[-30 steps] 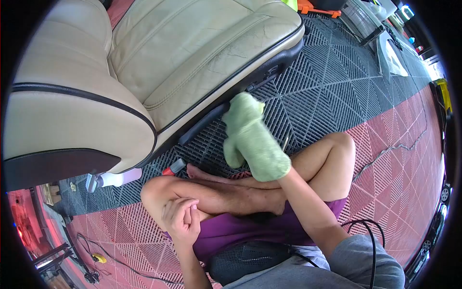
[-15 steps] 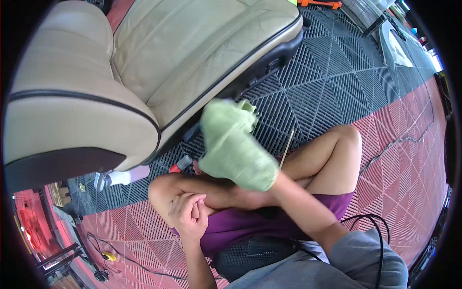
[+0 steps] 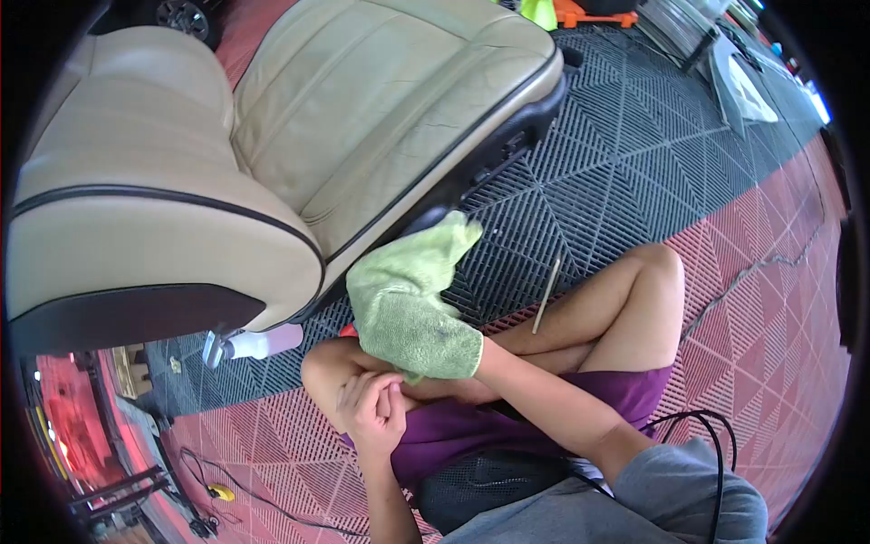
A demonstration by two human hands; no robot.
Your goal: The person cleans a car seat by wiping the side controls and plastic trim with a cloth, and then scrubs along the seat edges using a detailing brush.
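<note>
A green microfiber cloth is wrapped over my right hand like a mitt, hiding the fingers. Only the wrist shows behind its edge. One loose corner of the cloth sticks up close to the lower side of the beige leather car seat. My left hand is curled above my knee, thumb and fingertips pinched at the cloth's lower edge. The seat lies at the upper left, with black piping and a dark plastic side trim. Fine creases mark its leather.
A spray bottle lies on the floor beside the seat. A thin pale stick rests by my crossed legs. Cables run over the red and black floor tiles. An orange stand is at the far edge.
The cloth-covered right hand has drawn back left and down towards my left hand. My left hand has moved slightly right and now meets the cloth's edge. The view has shifted a little.
</note>
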